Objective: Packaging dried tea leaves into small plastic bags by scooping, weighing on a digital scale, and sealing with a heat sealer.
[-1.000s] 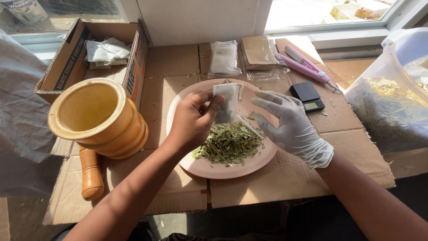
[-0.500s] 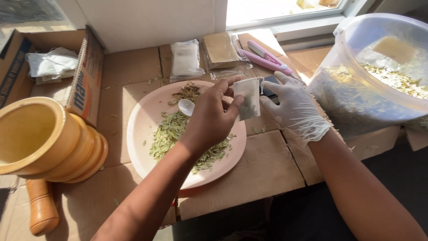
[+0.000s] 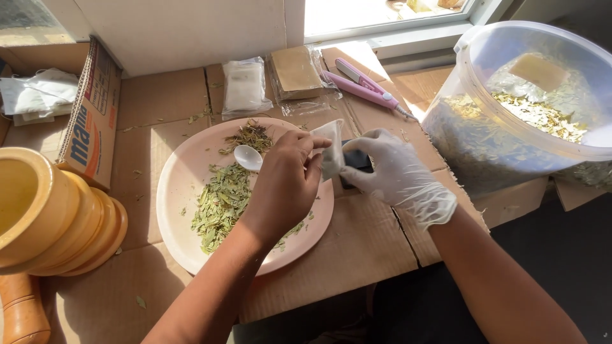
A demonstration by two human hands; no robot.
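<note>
One small white paper sachet (image 3: pixel 331 150) sits pinched between our two hands above the right rim of the round pink plate (image 3: pixel 185 210). Our bare left hand (image 3: pixel 287 181) grips its top edge with closed fingertips; our right hand (image 3: pixel 395 175), in a white glove, closes narrowly on its side. We count one white plastic spoon (image 3: pixel 247 157) on one heap of dried green leaves (image 3: pixel 223 204), and one clear plastic tub (image 3: pixel 510 108) nearby.
</note>
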